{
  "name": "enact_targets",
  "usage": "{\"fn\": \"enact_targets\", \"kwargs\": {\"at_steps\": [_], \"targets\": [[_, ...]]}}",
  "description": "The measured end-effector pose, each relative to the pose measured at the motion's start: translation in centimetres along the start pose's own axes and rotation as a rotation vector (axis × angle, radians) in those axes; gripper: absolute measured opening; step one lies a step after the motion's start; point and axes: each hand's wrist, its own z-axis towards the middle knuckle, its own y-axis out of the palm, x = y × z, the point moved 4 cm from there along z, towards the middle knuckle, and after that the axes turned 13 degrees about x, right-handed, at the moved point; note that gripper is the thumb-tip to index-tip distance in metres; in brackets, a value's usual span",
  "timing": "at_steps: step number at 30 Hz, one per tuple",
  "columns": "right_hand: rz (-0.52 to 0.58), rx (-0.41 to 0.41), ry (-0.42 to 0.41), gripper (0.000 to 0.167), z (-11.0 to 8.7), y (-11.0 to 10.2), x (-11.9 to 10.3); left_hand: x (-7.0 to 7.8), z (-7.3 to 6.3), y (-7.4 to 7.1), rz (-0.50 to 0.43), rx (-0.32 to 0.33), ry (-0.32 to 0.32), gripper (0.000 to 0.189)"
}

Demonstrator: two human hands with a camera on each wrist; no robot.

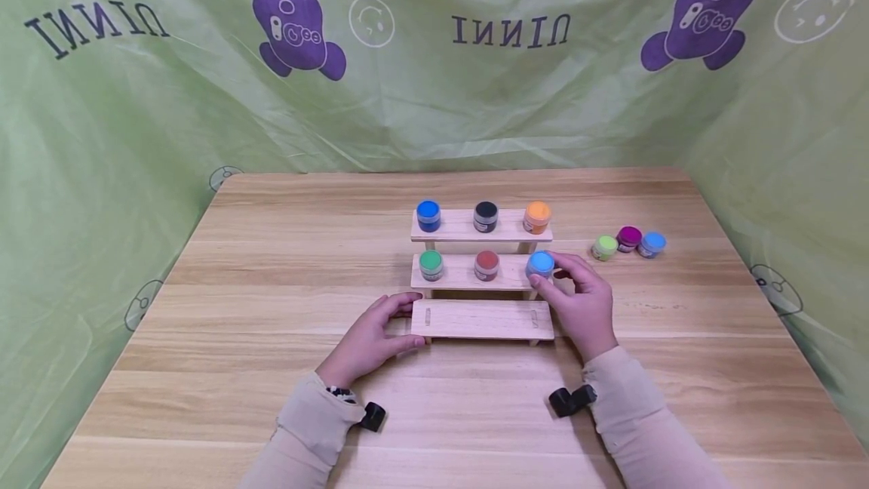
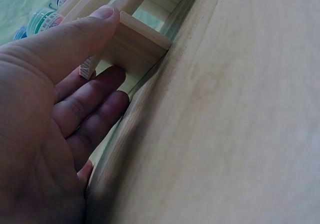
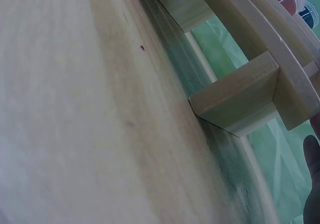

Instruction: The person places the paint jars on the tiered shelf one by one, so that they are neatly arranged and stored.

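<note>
A three-tier wooden display stand [image 1: 487, 320] stands on the table. My left hand [image 1: 370, 339] holds the left end of its lowest step, thumb at the front corner and fingers behind; in the left wrist view the thumb [image 2: 75, 41] lies by the step's edge. At the middle step's right end, my right hand [image 1: 585, 306] pinches a light blue paint pot [image 1: 541, 263] between thumb and fingers. Beside it on that step sit a brown-red pot [image 1: 486, 266] and a green pot [image 1: 431, 266]. The right wrist view shows only a dark sliver of that hand's fingers [image 3: 312, 159].
Blue [image 1: 428, 216], black [image 1: 486, 216] and orange [image 1: 537, 217] pots line the top step. Right of the stand, lime green [image 1: 605, 247], magenta [image 1: 629, 238] and another light blue pot [image 1: 652, 244] stand close together on the table [image 1: 285, 247]. Green printed cloth [image 1: 421, 119] hangs behind.
</note>
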Motion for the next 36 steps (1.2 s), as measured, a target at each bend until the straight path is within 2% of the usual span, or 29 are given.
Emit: {"fn": "enact_targets", "kwargs": {"at_steps": [12, 20, 27, 36], "targets": [[-0.031, -0.017, 0.015, 0.037, 0.01, 0.31, 0.0, 0.04, 0.0, -0.09, 0.005, 0.004, -0.005, 0.068], [0.013, -0.017, 0.044, 0.037, -0.06, 0.19, 0.17, 0.1, -0.07, -0.05, -0.001, 0.007, 0.002, 0.068], [0.033, -0.006, 0.057, 0.034, -0.05, 0.09, 0.32, 0.09, -0.04, 0.02, 0.007, 0.011, 0.033, 0.067], [0.029, -0.007, 0.05, 0.036, -0.11, 0.13, 0.48, 0.01, -0.09, -0.04, 0.015, 0.011, 0.023, 0.067]]}}
